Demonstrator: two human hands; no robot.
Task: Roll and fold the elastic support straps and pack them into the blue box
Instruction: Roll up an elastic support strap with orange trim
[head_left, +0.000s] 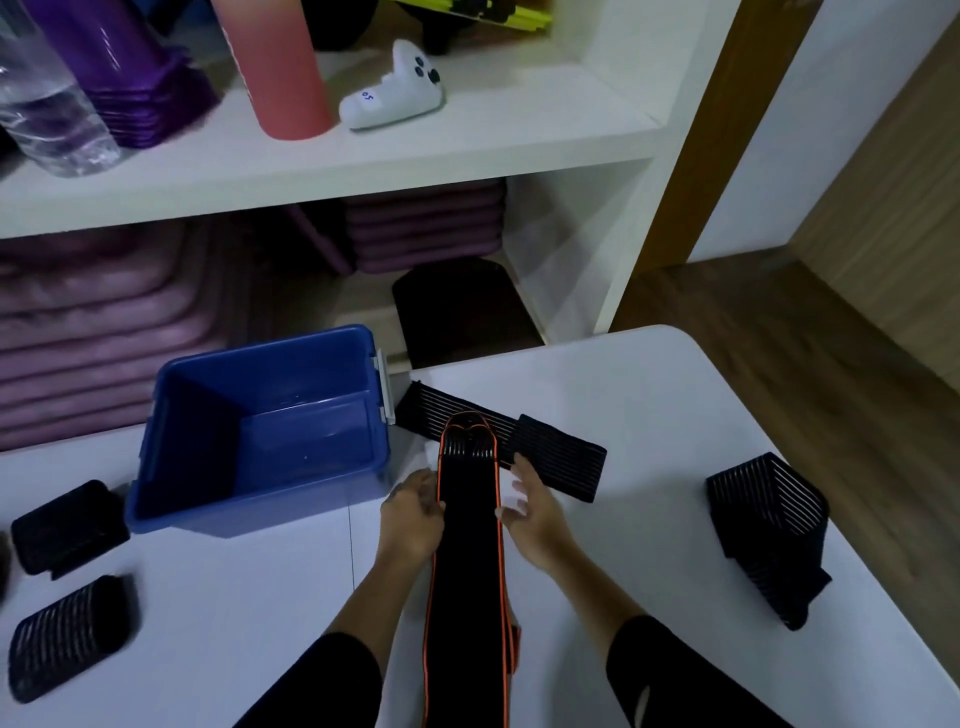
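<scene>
A long black strap (467, 545) with orange edging runs lengthwise from the near edge of the desk (649, 405) toward the far edge, its rounded end folded over. The left hand (410, 512) pinches its left edge; the right hand (537, 512) is spread beside the right edge. The blue box (260, 483), rigid plastic, stands open just left.

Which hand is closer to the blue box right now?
Left. The left hand sits just beside the blue box's near right corner, at the orange-trimmed strap's left edge. The right hand is across the strap, farther away.
</scene>
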